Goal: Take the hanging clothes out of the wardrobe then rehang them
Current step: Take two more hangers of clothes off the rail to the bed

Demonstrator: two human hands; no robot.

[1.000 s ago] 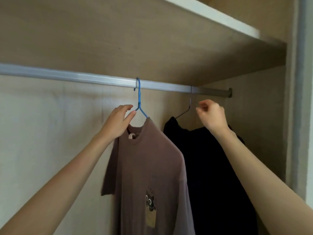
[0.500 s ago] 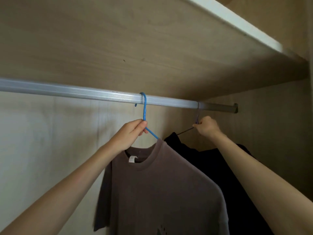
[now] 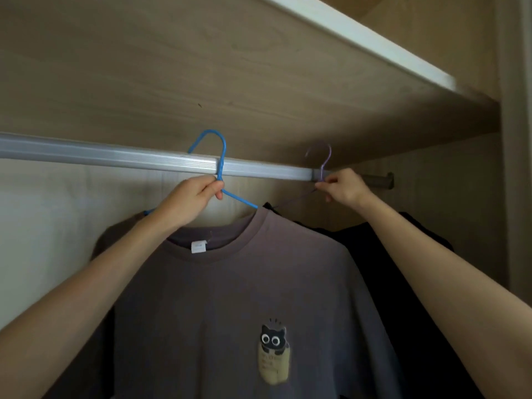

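A mauve T-shirt [image 3: 230, 298] with a cat print hangs on a blue hanger [image 3: 221, 156]. My left hand [image 3: 190, 201] grips the blue hanger at its neck, and the hook stands above the silver rail [image 3: 115, 158]. To the right, a black garment [image 3: 403, 283] hangs on a purple hanger [image 3: 324, 161]. My right hand [image 3: 347, 188] pinches that hanger's neck, its hook also raised above the rail. Most of the black garment is hidden behind the T-shirt and my right arm.
A wooden shelf [image 3: 201, 67] with a white front edge lies close above the rail. The rail ends at a bracket [image 3: 385, 180] on the wardrobe's right wall [image 3: 460, 197]. The pale back panel [image 3: 43, 226] shows at the left.
Both hands have lifted their hangers, so the hooks now stand above the rail instead of resting on it. The T-shirt has swung to face me.
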